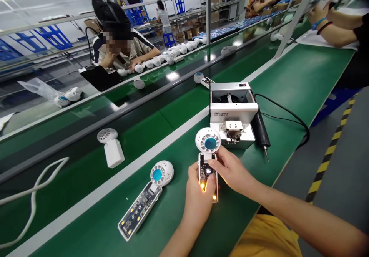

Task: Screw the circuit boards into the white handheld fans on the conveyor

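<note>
My left hand (198, 195) grips the lower part of a small white handheld fan (208, 141) whose handle is open, showing a circuit board with a lit orange light. My right hand (230, 170) pinches the upper part of that handle, just below the round fan head with its blue centre. A second open fan (144, 199) with a bare circuit board lies flat on the green table to the left of my hands.
A white screw feeder box (233, 113) stands beyond my hands, with a black electric screwdriver (261, 130) and its cable beside it. A closed white fan (111, 147) lies on the conveyor belt. Other people work across the belt and at the far right.
</note>
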A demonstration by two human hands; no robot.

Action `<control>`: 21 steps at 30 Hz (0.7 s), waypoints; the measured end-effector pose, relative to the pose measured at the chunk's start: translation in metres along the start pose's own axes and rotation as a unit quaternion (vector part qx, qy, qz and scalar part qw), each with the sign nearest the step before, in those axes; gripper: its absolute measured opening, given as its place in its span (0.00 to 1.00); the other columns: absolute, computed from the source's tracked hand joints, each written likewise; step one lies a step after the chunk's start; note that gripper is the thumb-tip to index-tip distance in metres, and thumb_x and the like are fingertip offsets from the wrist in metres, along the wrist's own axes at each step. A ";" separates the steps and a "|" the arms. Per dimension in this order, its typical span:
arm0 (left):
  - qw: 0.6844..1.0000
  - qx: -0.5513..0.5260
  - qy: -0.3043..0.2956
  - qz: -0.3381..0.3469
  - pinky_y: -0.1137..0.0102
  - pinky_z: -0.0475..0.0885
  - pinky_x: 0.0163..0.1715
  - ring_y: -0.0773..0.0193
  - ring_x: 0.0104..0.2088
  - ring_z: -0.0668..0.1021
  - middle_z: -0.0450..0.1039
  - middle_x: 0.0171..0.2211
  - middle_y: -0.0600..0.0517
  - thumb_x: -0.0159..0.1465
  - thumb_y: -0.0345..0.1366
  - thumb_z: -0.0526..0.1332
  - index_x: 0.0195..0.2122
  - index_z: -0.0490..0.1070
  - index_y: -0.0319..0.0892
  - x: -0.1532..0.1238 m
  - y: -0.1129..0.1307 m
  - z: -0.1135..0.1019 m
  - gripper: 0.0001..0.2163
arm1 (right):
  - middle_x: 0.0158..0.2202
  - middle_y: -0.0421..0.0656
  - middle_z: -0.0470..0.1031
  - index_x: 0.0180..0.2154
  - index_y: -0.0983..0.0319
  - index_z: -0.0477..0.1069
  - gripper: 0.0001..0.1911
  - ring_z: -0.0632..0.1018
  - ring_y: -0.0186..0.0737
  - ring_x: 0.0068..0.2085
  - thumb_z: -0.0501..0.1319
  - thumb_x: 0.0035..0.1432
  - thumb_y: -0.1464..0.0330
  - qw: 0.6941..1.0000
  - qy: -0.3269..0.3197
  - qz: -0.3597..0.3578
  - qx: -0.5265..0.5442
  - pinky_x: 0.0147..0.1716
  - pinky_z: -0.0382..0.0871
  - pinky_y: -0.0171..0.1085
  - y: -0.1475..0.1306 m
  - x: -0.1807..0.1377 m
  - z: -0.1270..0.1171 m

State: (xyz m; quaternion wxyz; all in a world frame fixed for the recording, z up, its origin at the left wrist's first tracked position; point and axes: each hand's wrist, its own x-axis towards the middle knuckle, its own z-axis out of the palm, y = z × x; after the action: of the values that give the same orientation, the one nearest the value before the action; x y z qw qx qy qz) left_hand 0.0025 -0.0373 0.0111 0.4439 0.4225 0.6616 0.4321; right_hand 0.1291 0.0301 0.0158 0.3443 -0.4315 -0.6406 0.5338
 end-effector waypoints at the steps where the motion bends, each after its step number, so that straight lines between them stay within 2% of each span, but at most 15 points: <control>1: 1.000 0.006 0.003 0.004 0.65 0.74 0.33 0.57 0.32 0.79 0.74 0.35 0.49 0.62 0.39 0.60 0.49 0.63 0.41 0.001 0.000 0.000 0.15 | 0.40 0.45 0.73 0.48 0.62 0.67 0.14 0.73 0.46 0.41 0.56 0.61 0.67 1.000 0.004 -0.002 0.003 0.43 0.68 0.46 0.001 0.000 0.001; 3: 1.000 0.013 0.001 0.007 0.64 0.74 0.34 0.57 0.34 0.79 0.74 0.36 0.48 0.63 0.39 0.59 0.50 0.63 0.41 0.002 0.000 -0.002 0.15 | 0.40 0.45 0.73 0.47 0.62 0.67 0.13 0.74 0.46 0.41 0.56 0.61 0.66 1.000 0.004 -0.007 0.017 0.44 0.68 0.46 0.003 0.002 0.002; 5: 1.000 -0.002 -0.025 0.000 0.63 0.75 0.35 0.55 0.37 0.79 0.74 0.37 0.47 0.64 0.40 0.60 0.52 0.61 0.40 0.004 0.000 -0.006 0.18 | 0.38 0.44 0.73 0.44 0.61 0.68 0.10 0.74 0.45 0.40 0.57 0.61 0.66 0.999 -0.002 -0.011 0.037 0.44 0.69 0.45 0.005 0.005 0.001; 9: 0.989 -0.071 -0.130 -0.004 0.62 0.76 0.40 0.54 0.41 0.79 0.73 0.44 0.45 0.62 0.38 0.63 0.60 0.54 0.41 0.004 0.005 -0.016 0.27 | 0.39 0.43 0.74 0.45 0.60 0.68 0.11 0.75 0.43 0.40 0.57 0.62 0.65 0.996 -0.011 -0.019 0.088 0.46 0.70 0.45 0.004 0.014 -0.004; 11: 0.981 -0.102 -0.166 -0.001 0.62 0.76 0.42 0.56 0.41 0.79 0.73 0.45 0.45 0.62 0.36 0.63 0.62 0.52 0.42 0.002 0.009 -0.018 0.30 | 0.40 0.43 0.74 0.46 0.61 0.68 0.12 0.76 0.43 0.41 0.58 0.62 0.64 0.994 -0.010 -0.020 0.104 0.48 0.70 0.45 0.000 0.018 -0.007; 15: 0.971 -0.168 -0.172 -0.010 0.63 0.77 0.39 0.59 0.36 0.79 0.72 0.43 0.48 0.63 0.35 0.62 0.62 0.53 0.42 -0.003 0.010 -0.014 0.28 | 0.43 0.44 0.74 0.52 0.60 0.67 0.16 0.76 0.44 0.45 0.59 0.63 0.65 0.993 -0.020 -0.016 0.118 0.49 0.70 0.44 -0.005 0.014 -0.011; 17: 0.966 -0.201 -0.165 -0.011 0.64 0.77 0.38 0.60 0.36 0.78 0.71 0.45 0.47 0.63 0.35 0.62 0.62 0.53 0.42 -0.004 0.007 -0.011 0.28 | 0.47 0.45 0.73 0.60 0.57 0.60 0.26 0.76 0.43 0.44 0.61 0.61 0.66 0.989 -0.057 0.004 0.135 0.42 0.73 0.41 -0.005 0.005 -0.011; 19: 0.961 -0.224 -0.164 -0.004 0.64 0.77 0.37 0.60 0.37 0.78 0.71 0.47 0.46 0.63 0.34 0.62 0.63 0.54 0.43 -0.004 0.004 -0.008 0.28 | 0.48 0.44 0.72 0.65 0.52 0.49 0.35 0.76 0.39 0.38 0.61 0.61 0.67 0.979 -0.111 0.038 0.168 0.32 0.73 0.37 -0.003 -0.007 -0.009; 21: 0.959 -0.229 -0.165 0.004 0.64 0.77 0.37 0.59 0.39 0.77 0.71 0.48 0.46 0.63 0.35 0.63 0.62 0.56 0.43 -0.005 0.003 -0.006 0.28 | 0.45 0.42 0.72 0.66 0.48 0.45 0.36 0.74 0.35 0.31 0.59 0.63 0.68 0.968 -0.142 0.062 0.197 0.26 0.70 0.34 0.001 -0.018 -0.005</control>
State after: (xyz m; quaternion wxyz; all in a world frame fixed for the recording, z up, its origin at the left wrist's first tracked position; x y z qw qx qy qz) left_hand -0.0016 -0.0420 0.0163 0.6299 0.3778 0.4607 0.4982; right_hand 0.1411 0.0160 0.0164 0.2944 -0.3134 -0.5369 0.7258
